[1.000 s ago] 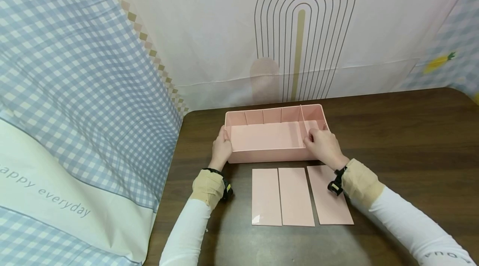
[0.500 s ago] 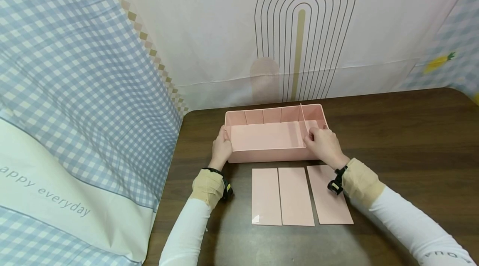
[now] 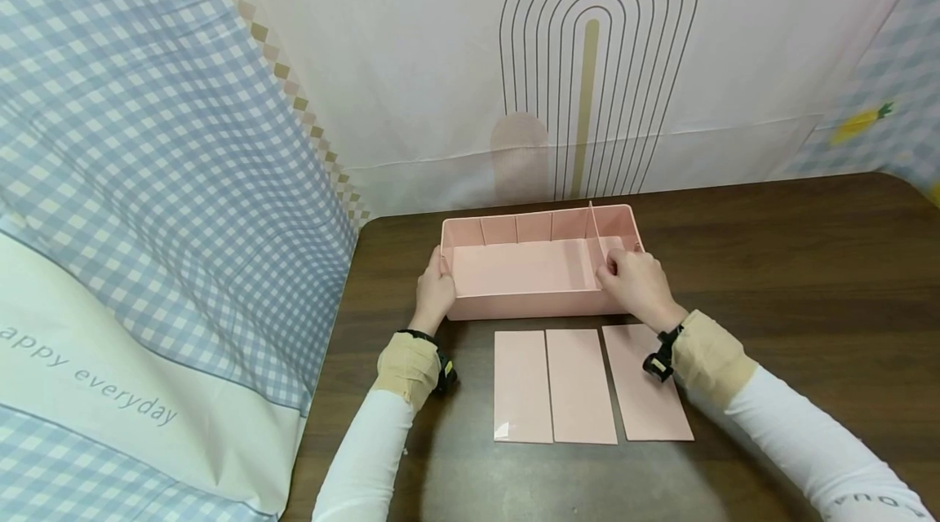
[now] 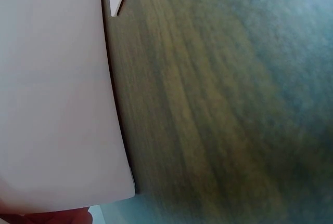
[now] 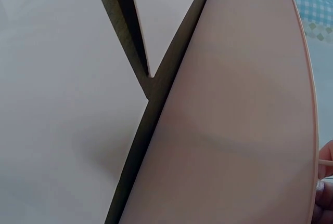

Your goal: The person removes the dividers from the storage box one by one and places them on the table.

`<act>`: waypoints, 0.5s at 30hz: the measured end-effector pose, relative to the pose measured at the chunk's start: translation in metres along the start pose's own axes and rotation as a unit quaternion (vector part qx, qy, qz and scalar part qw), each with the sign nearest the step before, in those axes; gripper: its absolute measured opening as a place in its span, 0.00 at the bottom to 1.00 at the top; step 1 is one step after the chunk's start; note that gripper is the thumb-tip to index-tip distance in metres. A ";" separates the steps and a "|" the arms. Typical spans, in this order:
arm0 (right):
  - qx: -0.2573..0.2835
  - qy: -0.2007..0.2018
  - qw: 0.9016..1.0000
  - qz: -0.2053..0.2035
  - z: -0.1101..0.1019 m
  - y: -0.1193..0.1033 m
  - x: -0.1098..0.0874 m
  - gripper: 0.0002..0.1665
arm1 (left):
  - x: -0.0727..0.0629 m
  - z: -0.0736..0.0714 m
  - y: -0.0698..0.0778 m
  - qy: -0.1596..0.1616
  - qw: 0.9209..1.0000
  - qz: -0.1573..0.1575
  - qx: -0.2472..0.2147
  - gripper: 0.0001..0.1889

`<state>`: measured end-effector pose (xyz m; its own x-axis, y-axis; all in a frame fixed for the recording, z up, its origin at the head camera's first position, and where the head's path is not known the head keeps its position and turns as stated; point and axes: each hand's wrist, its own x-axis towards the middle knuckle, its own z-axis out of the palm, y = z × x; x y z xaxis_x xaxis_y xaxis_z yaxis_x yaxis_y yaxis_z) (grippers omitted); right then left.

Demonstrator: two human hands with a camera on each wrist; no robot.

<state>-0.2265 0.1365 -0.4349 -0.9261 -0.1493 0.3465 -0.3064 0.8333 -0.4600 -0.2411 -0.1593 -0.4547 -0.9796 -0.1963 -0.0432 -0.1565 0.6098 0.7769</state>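
Note:
A long pink box (image 3: pixel 532 307) sits on the table toward its back edge, its open top facing up. My left hand (image 3: pixel 436 292) grips the left end wall. A thin pink divider (image 3: pixel 596 230) stands crosswise in the right part of the box, its far top corner poking above the back rim. With the fingertips of my right hand (image 3: pixel 637 287), I pinch the divider's near end close to the front wall. In the right wrist view, thumb and finger (image 5: pixel 323 200) show around its thin edge (image 5: pixel 326 162). The left wrist view mostly shows the box's outer wall (image 4: pixel 57 94).
Three flat pink panels lie on the table in front of the box: a left one (image 3: pixel 523 386), a middle one (image 3: pixel 582 386) and a slanted right one (image 3: pixel 652 412) under my right wrist. A patterned cloth (image 3: pixel 426 57) hangs behind the dark wooden table (image 3: pixel 793 277).
The divider's far top corner has risen slightly above the back rim. Both hands and the box have stayed almost in place.

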 end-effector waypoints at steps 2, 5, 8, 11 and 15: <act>0.000 0.003 1.000 -0.002 0.000 0.000 0.000 0.17 | 0.000 0.000 0.000 0.000 1.000 0.001 -0.001 0.24; -0.001 0.007 1.000 -0.004 0.000 0.000 0.000 0.17 | 0.001 0.000 -0.001 -0.002 1.000 0.000 -0.001 0.24; -0.002 0.009 1.000 -0.004 0.000 0.000 0.000 0.17 | 0.001 0.000 -0.001 -0.002 1.000 -0.001 0.000 0.24; -0.001 0.007 1.000 0.001 0.000 0.000 0.000 0.17 | 0.001 0.000 -0.001 -0.001 1.000 -0.003 -0.001 0.24; 0.001 0.005 1.000 0.005 -0.001 0.000 0.001 0.17 | 0.000 0.000 -0.001 -0.001 1.000 -0.004 -0.001 0.24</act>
<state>-0.2267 0.1371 -0.4338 -0.9267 -0.1364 0.3502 -0.2985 0.8332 -0.4655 -0.2414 -0.1598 -0.4555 -0.9786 -0.1997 -0.0494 -0.1631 0.6068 0.7779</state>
